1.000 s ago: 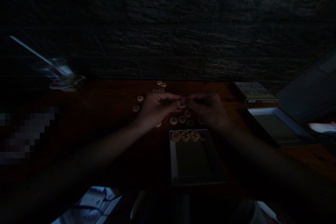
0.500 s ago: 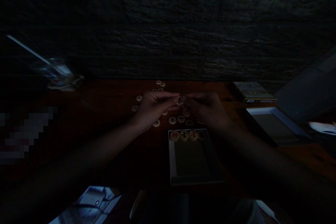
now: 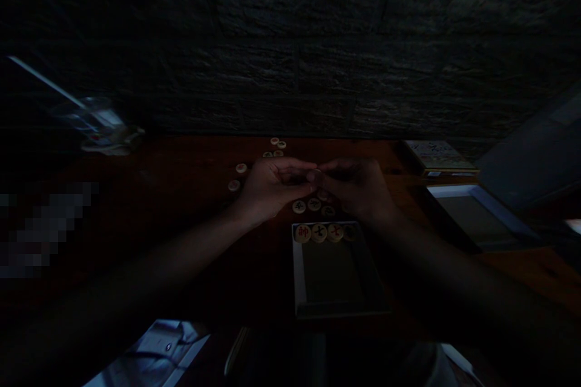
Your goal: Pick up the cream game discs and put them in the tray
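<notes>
In dim light my left hand and my right hand meet fingertip to fingertip above a dark wooden table. Both are curled closed; what they pinch between them is hidden now. Round pale game discs with printed characters lie scattered just under and behind the hands. Nearer to me stands a shallow white-rimmed box, with a row of discs along its far edge.
A glass with a straw stands at the table's far left. A flat printed box and a white-edged tray or lid lie to the right. A dark stone wall rises behind. A pale object lies at the near edge.
Half a second ago a disc showed between the fingertips of both hands. Now the fingers have closed over it and it no longer shows. The hands hardly shifted.
</notes>
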Demonstrator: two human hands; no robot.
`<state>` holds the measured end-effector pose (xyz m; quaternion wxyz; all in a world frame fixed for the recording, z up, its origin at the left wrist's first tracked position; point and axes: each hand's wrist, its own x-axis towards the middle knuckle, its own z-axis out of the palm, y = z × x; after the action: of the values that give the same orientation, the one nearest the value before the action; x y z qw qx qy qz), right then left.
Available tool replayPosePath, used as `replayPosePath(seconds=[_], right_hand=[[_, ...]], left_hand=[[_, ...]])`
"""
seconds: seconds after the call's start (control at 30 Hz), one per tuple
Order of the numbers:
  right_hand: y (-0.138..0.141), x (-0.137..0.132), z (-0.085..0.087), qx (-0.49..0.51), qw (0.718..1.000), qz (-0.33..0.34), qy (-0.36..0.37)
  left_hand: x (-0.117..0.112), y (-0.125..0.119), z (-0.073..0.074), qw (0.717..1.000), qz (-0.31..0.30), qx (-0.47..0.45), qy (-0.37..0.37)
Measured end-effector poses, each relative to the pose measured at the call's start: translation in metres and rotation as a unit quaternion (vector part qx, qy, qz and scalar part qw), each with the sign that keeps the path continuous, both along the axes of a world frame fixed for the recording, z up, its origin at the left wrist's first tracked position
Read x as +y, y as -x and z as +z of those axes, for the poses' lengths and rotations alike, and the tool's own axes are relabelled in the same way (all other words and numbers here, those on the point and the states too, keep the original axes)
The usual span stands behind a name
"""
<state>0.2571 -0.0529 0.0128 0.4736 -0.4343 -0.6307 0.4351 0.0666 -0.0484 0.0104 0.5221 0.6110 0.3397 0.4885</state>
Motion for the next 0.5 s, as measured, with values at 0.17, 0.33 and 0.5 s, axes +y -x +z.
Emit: replayPosePath(seconds=[0.17,0.33,0.5], right_hand=[[-0.0002,-0.0003,0.0057,0.000,1.000,0.016,0.004],[0.0008,-0.0002,0.0076,0.004,0.999,0.036,-0.034],[0.0012,0.0008,0.0041,0.019,0.998,0.023,-0.056]], left_hand=[[0.0018,0.0024,-0.0007,1.000,0.010,-0.010,0.016],[0.0050,0.0075,-0.0027,0.998,0.024,-0.016,0.054],[0.0045,0.0052,-0.0034,0.996,0.013,-0.050,0.073]])
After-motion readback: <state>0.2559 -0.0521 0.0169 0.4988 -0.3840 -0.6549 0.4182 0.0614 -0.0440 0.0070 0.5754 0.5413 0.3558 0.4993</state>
